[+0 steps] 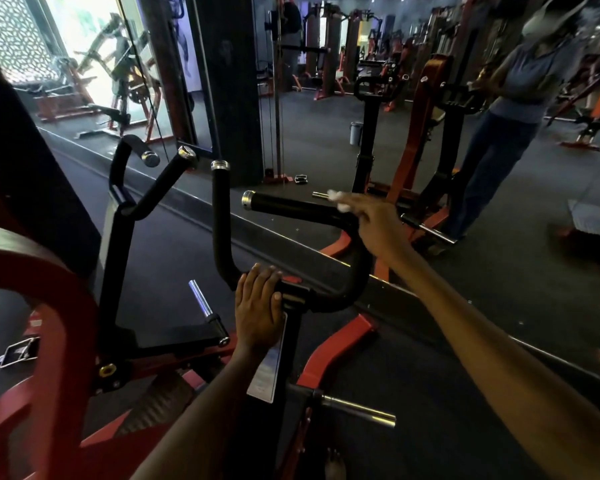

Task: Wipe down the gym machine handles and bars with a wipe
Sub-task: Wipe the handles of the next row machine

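Observation:
A black U-shaped handle bar [354, 271] with chrome end caps stands in the middle of the head view. Its horizontal grip [288, 206] points left and its upright grip [221, 209] rises on the left side. My right hand [374, 223] lies over the inner end of the horizontal grip, with a small white wipe [338, 200] under its fingertips. My left hand [257, 306] rests with straight fingers on the bar's base, above the black post [291, 344]. A second black handle [153, 188] stands further left.
The machine's red frame [49, 306] curves at the left. Chrome weight pegs [201, 301] [361, 408] stick out near my arms. A wall mirror [430, 133] ahead reflects a person, other machines and dark floor. A bright window [84, 46] is at the upper left.

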`<state>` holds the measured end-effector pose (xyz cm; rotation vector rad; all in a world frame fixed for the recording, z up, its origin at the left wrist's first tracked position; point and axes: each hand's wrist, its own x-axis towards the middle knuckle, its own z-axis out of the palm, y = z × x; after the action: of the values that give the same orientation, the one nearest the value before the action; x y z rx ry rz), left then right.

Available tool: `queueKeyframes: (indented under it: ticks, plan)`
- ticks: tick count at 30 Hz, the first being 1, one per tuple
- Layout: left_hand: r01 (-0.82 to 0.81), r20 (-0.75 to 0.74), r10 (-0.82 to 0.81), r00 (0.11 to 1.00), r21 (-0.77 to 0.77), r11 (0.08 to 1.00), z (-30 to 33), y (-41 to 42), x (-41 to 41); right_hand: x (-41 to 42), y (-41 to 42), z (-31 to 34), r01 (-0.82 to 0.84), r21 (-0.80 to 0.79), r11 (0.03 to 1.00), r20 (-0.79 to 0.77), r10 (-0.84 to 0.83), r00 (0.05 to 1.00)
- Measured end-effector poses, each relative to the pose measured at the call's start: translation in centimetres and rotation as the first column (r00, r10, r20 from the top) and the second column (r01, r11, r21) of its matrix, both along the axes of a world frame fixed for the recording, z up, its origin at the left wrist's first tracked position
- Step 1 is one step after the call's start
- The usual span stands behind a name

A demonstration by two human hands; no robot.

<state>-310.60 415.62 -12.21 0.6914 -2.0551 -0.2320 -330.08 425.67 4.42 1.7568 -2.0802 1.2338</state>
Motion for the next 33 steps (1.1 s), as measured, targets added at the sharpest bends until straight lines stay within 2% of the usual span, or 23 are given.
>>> queueKeyframes:
  ticks: [2,6,8,11,12,14,16,18,19,20,22,23,24,25,26,28,29,30,31,33]
  plan:
    - [-0.001,0.001,0.001,1.000,0.007,1.000,0.0,0.0,0.0,0.4,-0.3,-0.5,-0.010,0.047,0.999,0.030,0.009,1.000]
    - [0.004,-0.021,-0.004,1.000,-0.018,1.000,-0.1,-0.1,0.0,2.2,4.1,-6.1,0.113,-0.181,0.977,0.058,-0.104,0.993]
    - [-0.001,-0.028,0.000,1.000,-0.018,1.000,-0.1,-0.1,-0.1,3.3,6.1,-9.2,0.211,-0.225,0.951,0.231,-0.158,0.960]
    - [0.010,-0.026,-0.011,1.000,-0.017,1.000,-0.1,0.0,0.0,2.3,5.0,-7.9,0.371,-0.170,0.913,0.584,-0.210,0.784]
    - [0.015,-0.022,-0.015,1.000,-0.015,1.000,0.0,-0.1,0.0,0.9,3.4,-6.3,0.343,-0.138,0.929,0.694,-0.156,0.703]
    - [0.014,-0.011,-0.014,1.000,-0.006,1.000,0.0,0.0,0.0,-1.0,0.8,-2.6,0.115,-0.073,0.991,0.839,-0.002,0.545]
    - [0.010,-0.001,-0.010,1.000,0.018,1.000,-0.1,0.1,0.0,-2.0,-0.5,-1.5,-0.055,-0.011,0.998,0.877,0.037,0.480]
    - [0.011,-0.005,-0.011,1.000,0.030,1.000,-0.1,0.1,0.0,-2.2,0.2,-2.8,-0.122,0.035,0.992,0.887,0.025,0.460]
    - [0.013,-0.011,-0.013,1.000,0.021,1.000,-0.1,0.0,0.0,-1.7,1.0,-4.0,-0.137,0.019,0.990,0.905,0.042,0.423]
    - [0.018,-0.016,-0.017,1.000,0.009,1.000,-0.2,0.0,-0.1,-1.1,1.7,-5.2,-0.118,-0.028,0.993,0.941,0.066,0.331]
    - [0.020,-0.024,-0.020,1.000,-0.013,1.000,-0.2,-0.1,-0.1,0.4,2.8,-8.0,-0.109,0.040,0.993,0.956,-0.006,0.295]
    - [0.017,-0.030,-0.017,0.999,-0.016,1.000,-0.1,-0.2,-0.1,1.4,3.5,-9.0,-0.154,0.142,0.978,0.931,-0.078,0.357]
    - [0.015,-0.034,-0.015,0.999,-0.021,1.000,-0.2,-0.1,0.0,1.9,4.2,-10.3,-0.180,0.238,0.954,0.876,-0.131,0.463]
    - [0.015,-0.036,-0.016,0.999,-0.023,1.000,-0.3,-0.1,0.0,1.8,4.7,-11.4,-0.149,0.320,0.936,0.817,-0.193,0.543]
    - [0.016,-0.040,-0.017,0.999,-0.026,1.000,-0.4,-0.1,0.0,1.5,4.7,-11.6,-0.067,0.319,0.945,0.789,-0.226,0.572]
    - [0.022,-0.038,-0.023,0.999,-0.026,0.999,-0.3,-0.2,0.0,-0.1,4.1,-9.9,0.245,0.145,0.958,0.753,-0.268,0.601]
    - [0.025,-0.037,-0.026,0.999,-0.028,0.999,-0.3,-0.3,-0.1,-0.7,3.7,-8.2,0.368,0.025,0.930,0.663,-0.291,0.690]
    - [0.026,-0.035,-0.027,0.999,-0.026,0.999,-0.3,-0.3,-0.1,-1.2,3.3,-6.4,0.401,-0.093,0.911,0.531,-0.295,0.794]
    - [0.025,-0.033,-0.026,0.999,-0.022,0.999,-0.4,-0.2,0.0,-1.4,2.8,-4.7,0.366,-0.188,0.911,0.359,-0.283,0.889]
    - [0.026,-0.023,-0.026,0.999,-0.005,1.000,-0.4,-0.2,0.1,-0.3,2.3,-2.9,0.217,-0.174,0.961,0.017,-0.217,0.976]
